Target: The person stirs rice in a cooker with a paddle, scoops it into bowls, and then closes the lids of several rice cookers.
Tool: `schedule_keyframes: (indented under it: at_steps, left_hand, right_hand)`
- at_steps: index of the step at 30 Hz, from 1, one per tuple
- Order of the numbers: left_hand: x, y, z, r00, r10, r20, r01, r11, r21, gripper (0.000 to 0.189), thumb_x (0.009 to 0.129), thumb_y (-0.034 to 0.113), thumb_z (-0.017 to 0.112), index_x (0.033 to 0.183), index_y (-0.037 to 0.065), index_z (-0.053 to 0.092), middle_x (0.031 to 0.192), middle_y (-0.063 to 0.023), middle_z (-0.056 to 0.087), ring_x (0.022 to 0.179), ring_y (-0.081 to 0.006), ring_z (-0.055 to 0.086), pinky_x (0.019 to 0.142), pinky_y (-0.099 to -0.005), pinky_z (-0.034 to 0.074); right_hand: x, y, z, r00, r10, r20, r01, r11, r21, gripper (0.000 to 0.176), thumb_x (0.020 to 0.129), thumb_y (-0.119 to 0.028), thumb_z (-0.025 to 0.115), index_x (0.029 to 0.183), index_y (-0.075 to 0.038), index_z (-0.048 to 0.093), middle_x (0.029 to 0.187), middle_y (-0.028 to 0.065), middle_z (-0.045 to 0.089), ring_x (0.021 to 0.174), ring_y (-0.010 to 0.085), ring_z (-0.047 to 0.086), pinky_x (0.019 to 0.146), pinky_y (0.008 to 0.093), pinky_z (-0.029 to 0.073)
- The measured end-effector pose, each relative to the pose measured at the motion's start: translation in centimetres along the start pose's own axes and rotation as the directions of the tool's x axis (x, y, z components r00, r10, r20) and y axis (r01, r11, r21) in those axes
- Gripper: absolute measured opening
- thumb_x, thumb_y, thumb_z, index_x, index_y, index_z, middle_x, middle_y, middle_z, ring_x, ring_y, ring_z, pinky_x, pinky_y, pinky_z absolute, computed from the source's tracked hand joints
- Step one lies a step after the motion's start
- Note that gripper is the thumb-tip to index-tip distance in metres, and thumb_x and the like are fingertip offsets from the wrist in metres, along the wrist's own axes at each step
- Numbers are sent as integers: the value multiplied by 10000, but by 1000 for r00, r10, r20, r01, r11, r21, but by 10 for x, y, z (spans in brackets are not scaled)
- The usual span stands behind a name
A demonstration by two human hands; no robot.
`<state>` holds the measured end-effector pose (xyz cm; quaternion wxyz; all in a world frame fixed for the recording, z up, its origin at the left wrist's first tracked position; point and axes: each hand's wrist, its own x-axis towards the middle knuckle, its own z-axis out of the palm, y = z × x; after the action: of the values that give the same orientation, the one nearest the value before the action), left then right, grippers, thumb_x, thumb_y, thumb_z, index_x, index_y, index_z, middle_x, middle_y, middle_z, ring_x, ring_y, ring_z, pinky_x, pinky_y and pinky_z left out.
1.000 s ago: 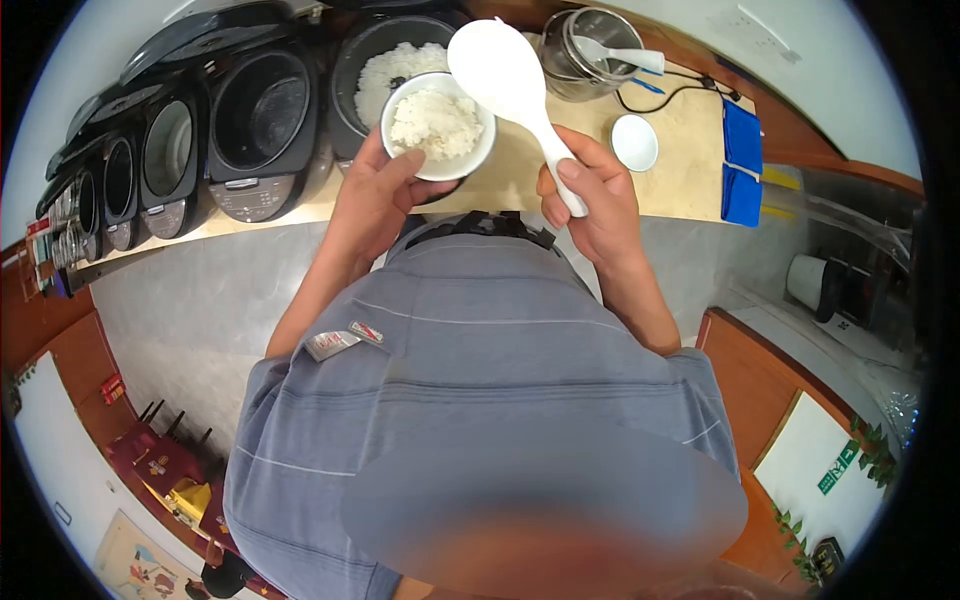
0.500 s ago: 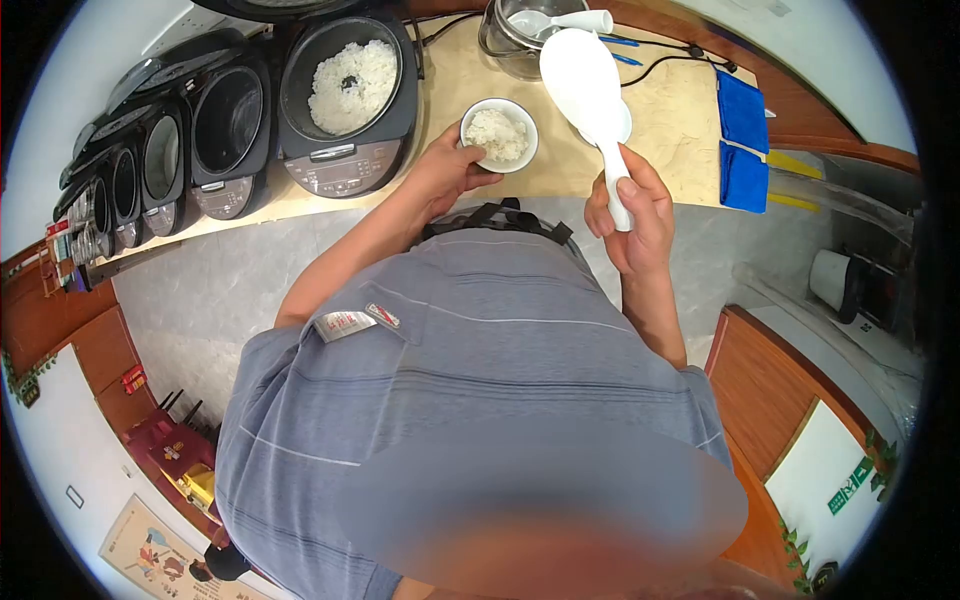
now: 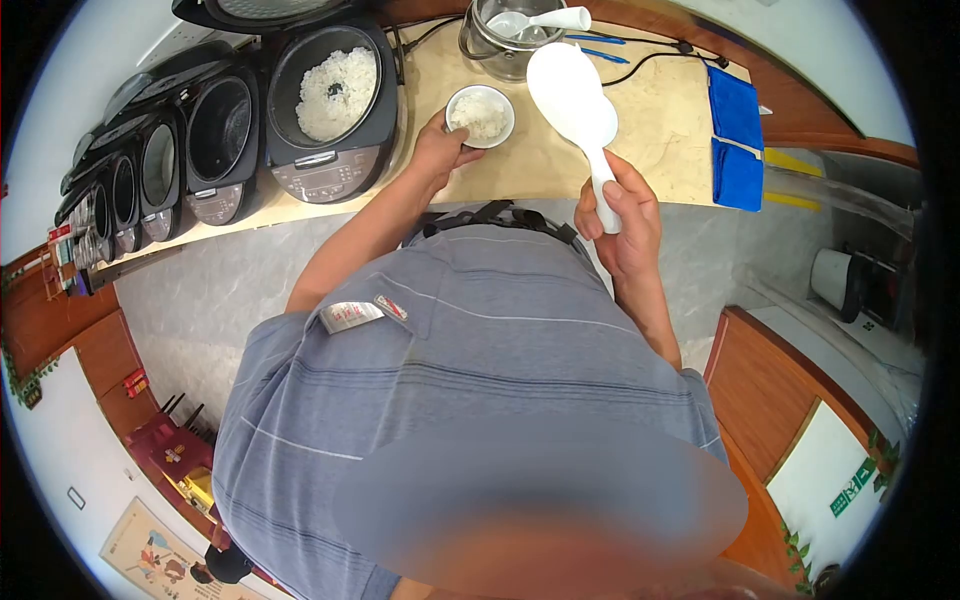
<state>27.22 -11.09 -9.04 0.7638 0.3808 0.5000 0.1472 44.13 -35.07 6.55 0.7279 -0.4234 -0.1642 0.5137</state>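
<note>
My left hand [image 3: 442,148] grips a small white bowl [image 3: 508,118] by its left side, thumb over the rim. Cooked rice [image 3: 480,116] lies inside the bowl. In my right hand [image 3: 625,215] is the handle of a large white rice paddle [image 3: 568,90], its broad blade pointing up and left over the table. Behind the blade a white round edge shows in part; I cannot make out what it is. Left of the bowl stands an open rice cooker [image 3: 335,172] with white rice [image 3: 338,95] in its pot.
More open cookers [image 3: 217,205] line the table [image 3: 660,135] to the left. A metal pot [image 3: 508,62] holding a white scoop [image 3: 555,18] stands at the back, beside blue pens [image 3: 600,52] and black cables. Blue cloths [image 3: 736,175] lie at the right end.
The bowl in my left hand has moved slightly left and up in view. The paddle has shifted a little left. The cookers and pot also sit slightly further left in view.
</note>
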Motion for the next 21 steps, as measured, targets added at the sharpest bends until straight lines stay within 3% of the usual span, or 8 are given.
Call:
schedule_keyframes:
  at_steps: [3, 12, 16, 18, 19, 20, 21]
  left_hand:
    - [10, -7, -2, 999, 22, 46, -21, 1000, -20, 599, 1067, -77, 545, 1642, 53, 441, 1474, -198, 638, 1117, -357, 795, 863, -406, 740]
    - [-15, -7, 4, 995, 98, -33, -94, 992, 85, 490, 1107, 96, 639, 1544, -59, 483, 1300, -236, 721, 972, -324, 818, 779, -380, 729]
    - [-24, -25, -5, 998, -67, 16, 66, 996, 59, 418, 1113, 249, 666, 1394, -49, 584, 1182, -196, 727, 1021, -311, 784, 868, -412, 694]
    - [-43, -14, 6, 940, -303, 157, 273, 943, 189, 429, 1121, 314, 646, 1361, -41, 627, 1163, -182, 735, 1044, -288, 773, 880, -383, 677]
    - [-53, -6, 18, 915, -347, 204, 273, 908, 317, 489, 1122, 401, 648, 1355, -29, 640, 1153, -172, 737, 1046, -271, 761, 890, -353, 660]
    - [-53, -7, 29, 916, -346, 204, 273, 909, 316, 489, 1122, 401, 648, 1355, -29, 640, 1153, -172, 737, 1046, -271, 761, 890, -353, 660]
    - [-51, -9, 41, 895, -331, 299, 212, 905, 369, 520, 1117, 421, 659, 1376, -28, 633, 1151, -175, 736, 1047, -273, 757, 898, -348, 654]
  right_hand:
    - [-1, -2, -3, 1000, 10, -7, -10, 1000, -9, 514, 1069, -177, 675, 1528, 45, 605, 864, 146, 702, 636, 150, 577, 581, 313, 480]
    - [-5, -3, -13, 1000, 10, -29, -9, 1000, 22, 526, 1068, -178, 676, 1534, 52, 595, 871, 140, 704, 639, 149, 578, 581, 313, 480]
    - [-11, -4, -19, 1000, 4, -26, -3, 1000, 28, 527, 1070, -173, 665, 1536, 60, 588, 870, 137, 701, 639, 148, 576, 583, 310, 480]
    - [-13, -7, -22, 999, -9, -31, 10, 1000, 28, 526, 1069, -171, 663, 1535, 62, 588, 869, 137, 699, 638, 148, 575, 583, 310, 479]
    - [-15, -8, -22, 999, -19, -40, 20, 1000, 24, 526, 1069, -172, 661, 1532, 67, 587, 859, 137, 696, 635, 147, 572, 583, 309, 477]
    - [-16, -9, -22, 998, -28, -48, 29, 999, 19, 527, 1068, -174, 660, 1529, 71, 586, 849, 138, 692, 631, 147, 569, 583, 307, 476]
    - [-16, -9, -22, 999, -28, -44, 29, 999, 18, 527, 1068, -174, 660, 1529, 71, 586, 849, 138, 692, 631, 147, 569, 583, 307, 476]
